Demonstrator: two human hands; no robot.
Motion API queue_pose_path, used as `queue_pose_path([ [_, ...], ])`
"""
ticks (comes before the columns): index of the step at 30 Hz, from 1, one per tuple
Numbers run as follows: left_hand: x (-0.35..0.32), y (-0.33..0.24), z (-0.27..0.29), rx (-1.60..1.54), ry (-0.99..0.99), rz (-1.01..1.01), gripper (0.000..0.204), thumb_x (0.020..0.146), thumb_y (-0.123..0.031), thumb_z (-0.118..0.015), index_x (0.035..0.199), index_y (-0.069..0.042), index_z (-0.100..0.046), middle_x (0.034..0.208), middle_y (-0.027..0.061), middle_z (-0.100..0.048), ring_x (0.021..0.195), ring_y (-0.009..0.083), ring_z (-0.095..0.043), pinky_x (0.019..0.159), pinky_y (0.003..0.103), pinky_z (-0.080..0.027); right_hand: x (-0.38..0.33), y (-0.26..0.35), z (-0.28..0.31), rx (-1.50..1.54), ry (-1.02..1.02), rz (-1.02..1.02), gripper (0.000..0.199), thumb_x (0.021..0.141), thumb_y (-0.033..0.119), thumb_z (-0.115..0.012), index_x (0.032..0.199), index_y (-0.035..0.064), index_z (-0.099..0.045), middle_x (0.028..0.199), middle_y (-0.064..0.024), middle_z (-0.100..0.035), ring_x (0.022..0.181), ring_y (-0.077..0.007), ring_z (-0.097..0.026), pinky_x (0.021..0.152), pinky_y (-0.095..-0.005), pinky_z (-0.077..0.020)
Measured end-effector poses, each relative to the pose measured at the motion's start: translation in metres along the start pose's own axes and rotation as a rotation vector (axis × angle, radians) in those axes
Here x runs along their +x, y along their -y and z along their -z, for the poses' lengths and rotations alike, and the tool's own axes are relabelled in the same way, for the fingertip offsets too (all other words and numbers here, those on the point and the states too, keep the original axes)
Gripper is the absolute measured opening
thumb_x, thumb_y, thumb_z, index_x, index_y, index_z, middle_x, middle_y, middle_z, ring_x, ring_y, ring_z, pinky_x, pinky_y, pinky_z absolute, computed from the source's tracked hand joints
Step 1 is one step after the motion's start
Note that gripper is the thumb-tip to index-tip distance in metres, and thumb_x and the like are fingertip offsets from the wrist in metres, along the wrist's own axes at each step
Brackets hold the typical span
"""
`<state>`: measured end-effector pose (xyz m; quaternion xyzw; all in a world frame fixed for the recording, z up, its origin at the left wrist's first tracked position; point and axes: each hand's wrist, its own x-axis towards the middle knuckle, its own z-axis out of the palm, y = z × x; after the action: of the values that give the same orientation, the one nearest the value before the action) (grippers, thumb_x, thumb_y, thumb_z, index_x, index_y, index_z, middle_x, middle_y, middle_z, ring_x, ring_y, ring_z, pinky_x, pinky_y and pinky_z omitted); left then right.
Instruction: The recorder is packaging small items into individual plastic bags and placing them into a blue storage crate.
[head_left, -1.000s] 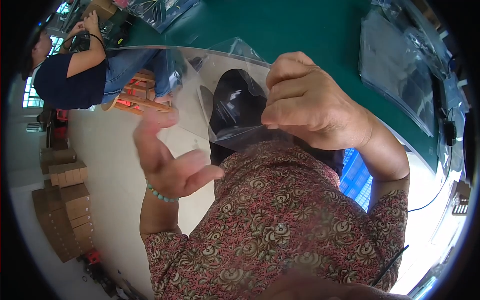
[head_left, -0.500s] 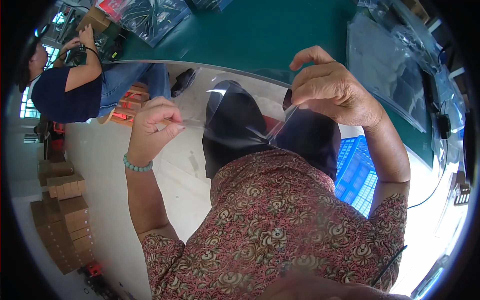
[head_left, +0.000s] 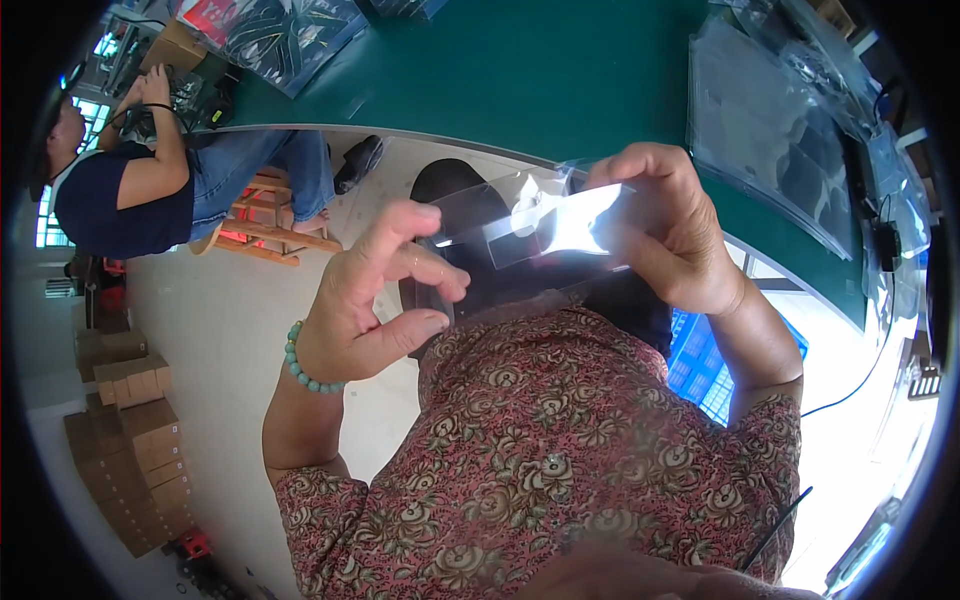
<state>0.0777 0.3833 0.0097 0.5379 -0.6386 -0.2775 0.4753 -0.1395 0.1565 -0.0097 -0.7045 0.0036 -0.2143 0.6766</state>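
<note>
In front of my torso, between my two hands, is a clear folded plastic sheet (head_left: 515,225). It has straight creases, and a bright glare covers its right part. My left hand (head_left: 375,300), with a green bead bracelet (head_left: 305,362) at the wrist, curls loosely around the sheet's left end, thumb below and fingers above. The sheet's right end is in my right hand (head_left: 672,235), thumb under it and fingers over the top. Glare and blur hide part of the right fingertips.
A green table (head_left: 520,75) lies ahead, with stacked clear plastic sheets (head_left: 765,150) on its right and dark printed packages (head_left: 285,40) at far left. A blue crate (head_left: 700,370) stands below right. A person (head_left: 130,200) sits at left; cardboard boxes (head_left: 140,440) are stacked behind.
My hands have come closer together, the left moving right and down. The plastic, stretched between them before, now shows flat, creased faces. The right hand has turned and lowered.
</note>
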Motion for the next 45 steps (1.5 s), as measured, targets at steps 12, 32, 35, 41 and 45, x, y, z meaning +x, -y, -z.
queue_pose_path([
  [12, -0.027, 0.049, -0.023, 0.417, -0.377, -0.142, 0.033, 0.081, -0.031, -0.083, 0.095, -0.005, -0.068, 0.107, 0.0118, -0.054, 0.074, 0.0148, -0.059, 0.076, 0.034, -0.046, -0.001, 0.013, -0.002, -0.710, 0.072, 0.149, 0.029, 0.072, 0.003, -0.080, 0.099, -0.0006, -0.069, 0.110, -0.0157, -0.056, 0.103, -0.0291, -0.058, 0.082, -0.0378, -0.0500],
  [32, 0.011, -0.004, -0.037, 0.791, -0.047, -0.073, 0.028, 0.069, -0.028, -0.083, 0.086, -0.011, -0.069, 0.081, -0.0002, -0.064, 0.075, 0.0193, -0.059, 0.079, 0.039, -0.037, -0.003, 0.013, 0.001, -0.991, 0.442, 0.123, 0.040, 0.072, 0.013, -0.078, 0.108, 0.0009, -0.067, 0.089, -0.0130, -0.066, 0.087, -0.0308, -0.062, 0.073, -0.0421, -0.0523],
  [35, 0.015, -0.002, -0.041, 0.865, -0.031, -0.171, 0.027, 0.068, -0.028, -0.082, 0.083, -0.010, -0.069, 0.078, -0.0007, -0.062, 0.075, 0.0189, -0.058, 0.081, 0.041, -0.038, -0.007, 0.012, 0.001, -1.023, 0.476, 0.129, 0.037, 0.072, 0.012, -0.078, 0.106, 0.0011, -0.067, 0.089, -0.0120, -0.066, 0.087, -0.0293, -0.062, 0.072, -0.0413, -0.0526],
  [41, 0.013, 0.000, -0.046, 0.913, 0.041, -0.188, 0.023, 0.065, -0.021, -0.081, 0.071, -0.010, -0.062, 0.070, -0.0006, -0.056, 0.073, 0.0184, -0.056, 0.087, 0.044, -0.040, -0.006, 0.007, 0.001, -1.043, 0.487, 0.166, 0.030, 0.071, 0.010, -0.077, 0.097, 0.0012, -0.066, 0.081, -0.0097, -0.066, 0.081, -0.0264, -0.063, 0.063, -0.0396, -0.0523],
  [45, 0.009, 0.007, -0.047, 0.899, 0.027, -0.233, 0.026, 0.064, -0.019, -0.081, 0.066, -0.010, -0.057, 0.066, 0.0005, -0.053, 0.071, 0.0186, -0.055, 0.093, 0.045, -0.041, -0.007, -0.002, 0.006, -0.991, 0.499, 0.227, 0.022, 0.071, 0.010, -0.075, 0.090, 0.0024, -0.066, 0.069, -0.0078, -0.062, 0.071, -0.0266, -0.062, 0.058, -0.0394, -0.0502],
])
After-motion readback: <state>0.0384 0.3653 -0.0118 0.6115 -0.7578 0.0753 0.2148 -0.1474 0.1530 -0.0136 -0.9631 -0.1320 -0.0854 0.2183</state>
